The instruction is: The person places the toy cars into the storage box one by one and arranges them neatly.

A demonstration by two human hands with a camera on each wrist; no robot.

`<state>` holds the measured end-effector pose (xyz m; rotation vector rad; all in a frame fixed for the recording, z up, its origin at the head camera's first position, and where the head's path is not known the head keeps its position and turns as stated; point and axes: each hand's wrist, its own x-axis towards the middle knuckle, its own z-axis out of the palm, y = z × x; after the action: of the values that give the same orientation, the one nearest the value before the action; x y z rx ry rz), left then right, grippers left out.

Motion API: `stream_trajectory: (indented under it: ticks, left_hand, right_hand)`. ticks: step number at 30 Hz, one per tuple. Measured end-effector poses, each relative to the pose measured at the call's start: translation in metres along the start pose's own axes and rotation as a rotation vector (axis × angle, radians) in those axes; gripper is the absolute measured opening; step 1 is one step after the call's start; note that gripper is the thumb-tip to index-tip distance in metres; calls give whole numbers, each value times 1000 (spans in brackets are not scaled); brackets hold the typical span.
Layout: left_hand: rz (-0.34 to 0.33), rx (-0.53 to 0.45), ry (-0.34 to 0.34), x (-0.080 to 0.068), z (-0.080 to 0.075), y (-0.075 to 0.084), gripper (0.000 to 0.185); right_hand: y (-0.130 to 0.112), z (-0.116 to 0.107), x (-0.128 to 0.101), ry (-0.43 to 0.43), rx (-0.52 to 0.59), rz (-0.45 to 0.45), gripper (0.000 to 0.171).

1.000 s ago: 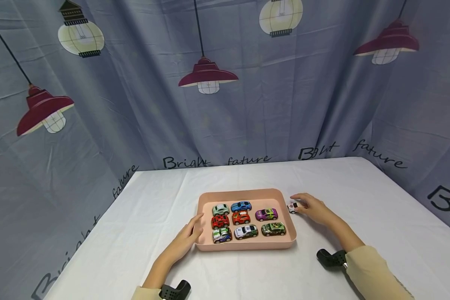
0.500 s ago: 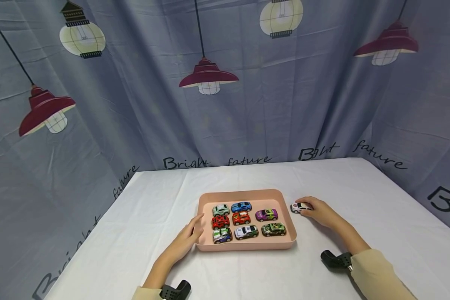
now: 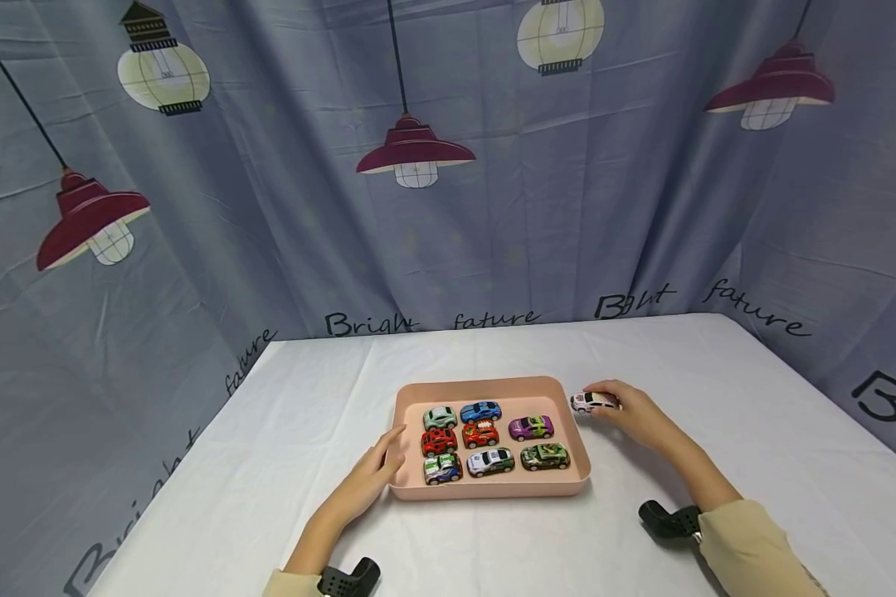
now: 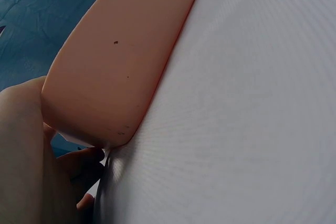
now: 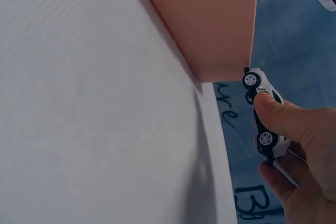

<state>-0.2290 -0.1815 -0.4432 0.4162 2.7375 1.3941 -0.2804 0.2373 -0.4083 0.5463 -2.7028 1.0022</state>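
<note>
Since a moment ago, your right hand [image 3: 630, 412] has lifted the white toy car [image 3: 591, 402] toward the pink tray's [image 3: 493, 489] far right corner, fingers pinching it. Your left hand [image 3: 377, 473] rests open against the tray's left edge on the surface [image 3: 306, 414].

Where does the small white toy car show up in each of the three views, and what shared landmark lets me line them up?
Head: the white toy car is right of centre, pinched by the right hand just off the pink tray's far right corner.
Left wrist: not in it; only the tray's outer wall and the left hand show.
Right wrist: right of centre, wheels facing the camera, under the thumb.
Shared landmark: the pink tray.
</note>
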Motion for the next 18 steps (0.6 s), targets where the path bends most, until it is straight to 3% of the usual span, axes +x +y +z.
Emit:
stream_trajectory:
  ticks: [5, 12, 18]
  left_hand:
    - [5, -13, 0, 0, 0, 0, 50]
    - [1, -6, -3, 0, 0, -1, 51]
    - [2, 11, 2, 0, 0, -1, 50]
  right_hand:
    - [-8, -1, 4, 41, 38, -74, 37]
    - [-28, 3, 17, -11, -10, 7, 33]
    - [-42, 17, 30, -49, 29, 16, 33]
